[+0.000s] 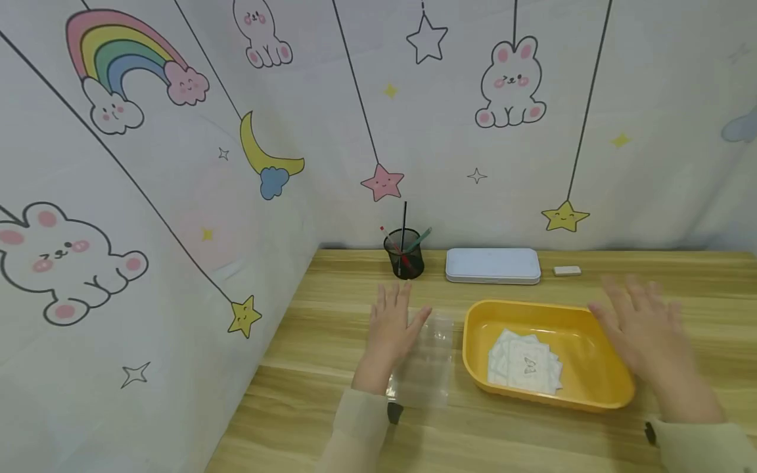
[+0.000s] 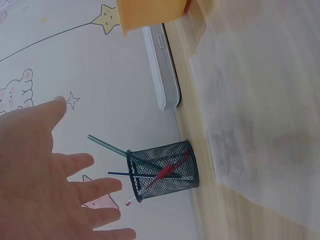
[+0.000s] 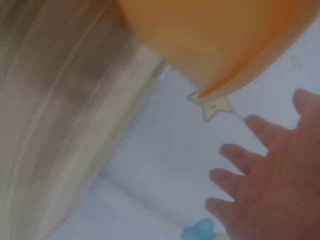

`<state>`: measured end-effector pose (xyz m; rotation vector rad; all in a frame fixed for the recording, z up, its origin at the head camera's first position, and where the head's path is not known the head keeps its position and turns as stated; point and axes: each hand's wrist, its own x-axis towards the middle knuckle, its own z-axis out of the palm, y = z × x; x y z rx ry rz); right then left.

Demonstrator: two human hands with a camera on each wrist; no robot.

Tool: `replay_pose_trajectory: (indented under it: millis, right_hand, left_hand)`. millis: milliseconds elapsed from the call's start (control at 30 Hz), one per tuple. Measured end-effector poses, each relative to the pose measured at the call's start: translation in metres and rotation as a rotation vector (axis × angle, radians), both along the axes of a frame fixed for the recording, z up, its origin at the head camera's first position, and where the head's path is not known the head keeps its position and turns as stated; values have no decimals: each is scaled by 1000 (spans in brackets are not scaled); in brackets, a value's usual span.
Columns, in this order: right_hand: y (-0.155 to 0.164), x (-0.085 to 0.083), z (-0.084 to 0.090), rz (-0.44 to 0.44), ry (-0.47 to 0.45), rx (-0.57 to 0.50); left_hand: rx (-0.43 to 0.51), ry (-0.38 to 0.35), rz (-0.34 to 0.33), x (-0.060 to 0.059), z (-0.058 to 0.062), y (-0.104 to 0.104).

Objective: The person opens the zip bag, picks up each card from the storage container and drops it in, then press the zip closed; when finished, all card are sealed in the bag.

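Note:
In the head view my left hand (image 1: 390, 332) is held with spread fingers over a clear plastic sheet or bag (image 1: 434, 368) on the table; nothing is in its grasp. To the right, a yellow basket (image 1: 568, 401) carries a small pile of pale square packets or cards (image 1: 529, 364), the top one bearing a butterfly-like mark. My right hand (image 1: 650, 328), slightly blurred, hovers by the basket's right edge with its fingers apart and holding nothing. The left wrist view shows the clear sheet (image 2: 265, 115) lying flat, away from the fingers.
Behind the left hand stands a black mesh pen cup (image 1: 405, 256) with several pens or pencils. A white case (image 1: 493, 265) and a small white eraser-like block (image 1: 567, 270) lie along the back of the wooden table (image 1: 331, 315). A cartoon-printed curtain (image 1: 437, 131) borders the back and left.

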<state>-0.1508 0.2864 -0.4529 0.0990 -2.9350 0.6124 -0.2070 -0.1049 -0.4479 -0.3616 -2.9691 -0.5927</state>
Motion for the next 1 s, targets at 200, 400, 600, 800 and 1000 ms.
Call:
replay_pose_trajectory:
  millis: [200,400,600,800,1000]
  right_hand:
    - [-39,1,19,117,-10,-71]
    - [-81,0,38,242,-54,-220]
    - [-116,-2,38,284,-26,-196]
    - [-160,-2,29,320,28,-147]
    - [-199,0,10,322,151,11]
  left_hand:
    - [63,-35,2,5,-2,-11]
    - [29,-150,90,6,-12,-24]
    - [-30,-206,119,7,-19,-34]
    - [-46,-277,172,10,-18,-35]
    - [-86,-314,205,12,-20,-33]
